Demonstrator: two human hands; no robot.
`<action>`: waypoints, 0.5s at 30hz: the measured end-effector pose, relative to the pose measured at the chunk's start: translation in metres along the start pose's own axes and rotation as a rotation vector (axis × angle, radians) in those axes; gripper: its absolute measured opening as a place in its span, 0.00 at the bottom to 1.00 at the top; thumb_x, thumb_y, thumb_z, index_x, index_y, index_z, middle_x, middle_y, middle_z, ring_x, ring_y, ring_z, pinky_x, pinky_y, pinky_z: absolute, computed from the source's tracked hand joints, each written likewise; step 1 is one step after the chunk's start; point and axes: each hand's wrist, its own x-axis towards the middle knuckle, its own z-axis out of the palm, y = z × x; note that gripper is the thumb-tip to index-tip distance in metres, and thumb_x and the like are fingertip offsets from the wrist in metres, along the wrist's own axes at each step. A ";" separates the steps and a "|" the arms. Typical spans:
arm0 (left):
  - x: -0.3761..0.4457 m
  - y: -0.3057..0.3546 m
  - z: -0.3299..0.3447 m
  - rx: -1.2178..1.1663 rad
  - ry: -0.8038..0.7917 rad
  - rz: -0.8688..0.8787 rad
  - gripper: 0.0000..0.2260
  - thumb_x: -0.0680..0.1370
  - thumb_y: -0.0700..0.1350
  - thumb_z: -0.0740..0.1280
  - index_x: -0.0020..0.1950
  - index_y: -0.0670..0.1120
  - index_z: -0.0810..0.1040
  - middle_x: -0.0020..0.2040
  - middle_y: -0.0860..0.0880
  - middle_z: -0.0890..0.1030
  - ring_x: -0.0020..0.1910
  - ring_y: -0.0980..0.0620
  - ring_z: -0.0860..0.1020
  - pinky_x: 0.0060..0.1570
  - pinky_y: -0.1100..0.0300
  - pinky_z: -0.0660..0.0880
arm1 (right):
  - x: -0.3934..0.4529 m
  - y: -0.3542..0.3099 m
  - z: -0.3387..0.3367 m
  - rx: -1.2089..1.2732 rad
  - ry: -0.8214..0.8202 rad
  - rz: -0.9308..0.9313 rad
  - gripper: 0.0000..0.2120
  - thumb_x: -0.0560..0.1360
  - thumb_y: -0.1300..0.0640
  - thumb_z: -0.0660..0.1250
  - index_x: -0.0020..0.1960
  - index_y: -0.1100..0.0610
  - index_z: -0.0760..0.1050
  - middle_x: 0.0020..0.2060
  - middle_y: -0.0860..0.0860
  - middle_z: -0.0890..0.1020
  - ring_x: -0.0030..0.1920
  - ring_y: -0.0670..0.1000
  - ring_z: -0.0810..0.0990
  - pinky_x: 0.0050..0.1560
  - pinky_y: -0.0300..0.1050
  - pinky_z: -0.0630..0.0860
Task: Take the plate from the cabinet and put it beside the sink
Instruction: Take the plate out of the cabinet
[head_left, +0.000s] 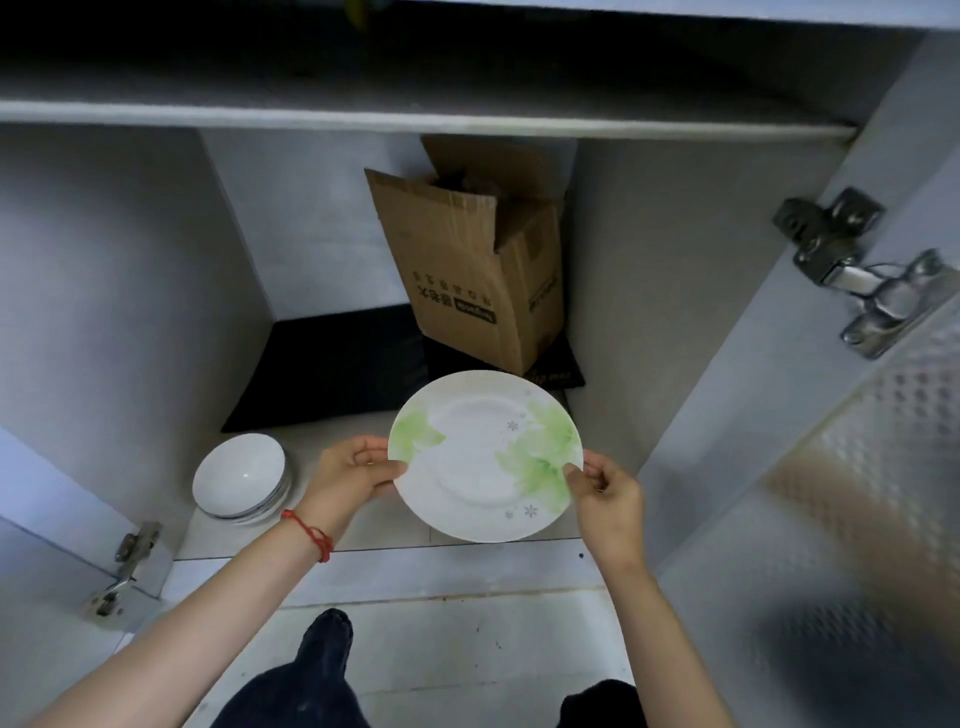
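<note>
A white plate (475, 457) with green leaf prints hangs just above the cabinet floor (358, 525), near its front edge. My left hand (348, 475) pinches the plate's left rim, thumb on top. My right hand (605, 496) pinches the right rim the same way. The plate is roughly level, tilted slightly toward me. A red string is tied around my left wrist. No sink is in view.
A stack of white bowls (241, 475) sits at the front left of the cabinet. An open cardboard box (478, 270) stands at the back on a black mat (332, 369). Both cabinet doors are open, with a metal hinge (857, 270) on the right.
</note>
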 end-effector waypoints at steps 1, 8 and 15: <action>-0.001 0.003 0.002 -0.010 -0.002 0.004 0.08 0.71 0.30 0.67 0.42 0.43 0.75 0.41 0.44 0.80 0.40 0.49 0.79 0.37 0.65 0.79 | 0.000 -0.004 -0.003 0.007 0.010 -0.004 0.11 0.73 0.64 0.65 0.40 0.49 0.76 0.35 0.51 0.81 0.39 0.52 0.79 0.42 0.40 0.75; -0.003 0.018 0.016 -0.003 0.003 0.037 0.09 0.71 0.31 0.66 0.42 0.46 0.77 0.42 0.46 0.81 0.41 0.50 0.79 0.42 0.62 0.79 | 0.003 -0.022 -0.015 0.010 0.081 -0.005 0.08 0.73 0.65 0.65 0.46 0.53 0.78 0.34 0.46 0.80 0.34 0.42 0.78 0.35 0.25 0.74; -0.032 0.055 0.018 -0.012 -0.006 -0.084 0.11 0.70 0.30 0.67 0.42 0.45 0.78 0.40 0.47 0.81 0.38 0.52 0.81 0.36 0.67 0.80 | -0.023 -0.055 -0.031 -0.062 0.106 0.101 0.06 0.73 0.65 0.66 0.47 0.57 0.78 0.30 0.54 0.76 0.27 0.40 0.72 0.30 0.26 0.70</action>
